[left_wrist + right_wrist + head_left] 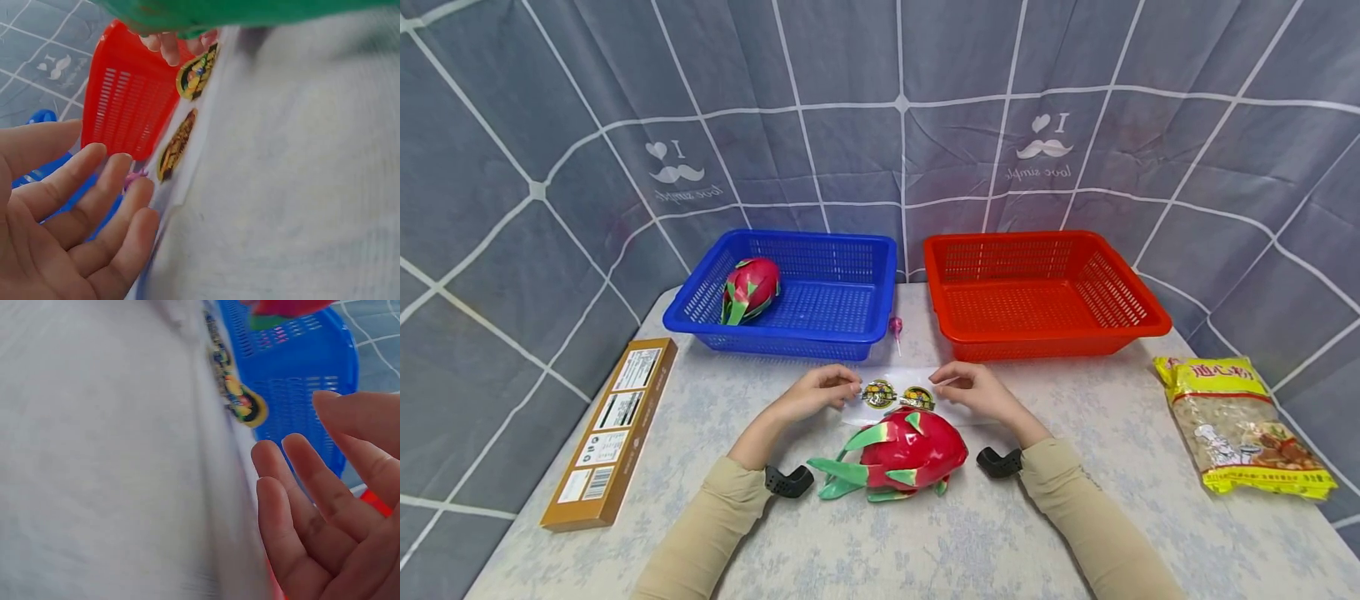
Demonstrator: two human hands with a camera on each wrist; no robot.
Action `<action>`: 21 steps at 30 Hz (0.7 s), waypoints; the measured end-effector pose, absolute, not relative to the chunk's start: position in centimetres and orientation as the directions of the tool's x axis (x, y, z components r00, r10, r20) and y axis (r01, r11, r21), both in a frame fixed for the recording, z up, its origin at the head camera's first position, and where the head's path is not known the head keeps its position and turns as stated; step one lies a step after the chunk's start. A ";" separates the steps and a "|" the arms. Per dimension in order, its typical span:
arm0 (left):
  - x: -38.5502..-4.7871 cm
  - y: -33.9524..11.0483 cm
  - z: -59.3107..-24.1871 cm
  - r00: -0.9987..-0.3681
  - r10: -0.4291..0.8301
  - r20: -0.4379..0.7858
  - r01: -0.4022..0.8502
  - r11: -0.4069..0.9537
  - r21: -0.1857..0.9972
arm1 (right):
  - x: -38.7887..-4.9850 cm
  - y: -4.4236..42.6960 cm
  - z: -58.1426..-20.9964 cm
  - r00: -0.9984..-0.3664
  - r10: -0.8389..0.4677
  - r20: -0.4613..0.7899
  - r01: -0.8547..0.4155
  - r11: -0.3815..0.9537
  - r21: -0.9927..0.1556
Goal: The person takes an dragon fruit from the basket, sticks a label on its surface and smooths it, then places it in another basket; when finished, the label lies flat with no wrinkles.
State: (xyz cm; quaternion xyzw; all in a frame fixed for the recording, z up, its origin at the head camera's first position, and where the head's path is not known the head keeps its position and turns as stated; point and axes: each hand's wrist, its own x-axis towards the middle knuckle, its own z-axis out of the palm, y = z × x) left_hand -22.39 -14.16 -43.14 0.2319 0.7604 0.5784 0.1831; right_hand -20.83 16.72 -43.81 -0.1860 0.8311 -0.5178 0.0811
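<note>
My left hand [812, 395] is held with loosely bent fingers beside the left end of a pale, flat sheet or bag [857, 413]. At its right end is my right hand [981, 392], fingers also loosely bent. Both wrist views show nothing gripped; the left hand's fingers [119, 219] and the right hand's fingers [325, 494] are spread apart. Two round yellow-and-black labels [878, 393] lie on the sheet. In front of it, between my forearms, rests a red dragon fruit [913, 450] with green scales, partly covering the sheet's near edge.
A blue basket [790, 333] at the back left holds another dragon fruit [754, 285]. A red basket [1052, 337] stands at the back right. Between them lies a pink lollipop [896, 327]. A brown box [613, 433] is far left, a yellow food bag [1240, 425] far right.
</note>
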 end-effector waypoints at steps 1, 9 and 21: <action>-22.4 -14.2 -43.3 -0.821 0.571 -0.014 0.141 0.226 0.964 | -20.8 16.6 -43.9 -0.917 -0.395 0.055 -0.228 0.406 -0.885; -22.4 -14.1 -43.7 -0.813 0.581 -0.032 0.139 0.246 0.959 | -20.6 16.1 -44.5 -0.902 -0.428 0.063 -0.268 0.440 -0.857; -22.1 -14.0 -43.4 -0.812 0.583 -0.026 0.177 0.289 0.941 | -20.6 15.5 -45.1 -0.907 -0.385 0.170 -0.362 0.507 -0.782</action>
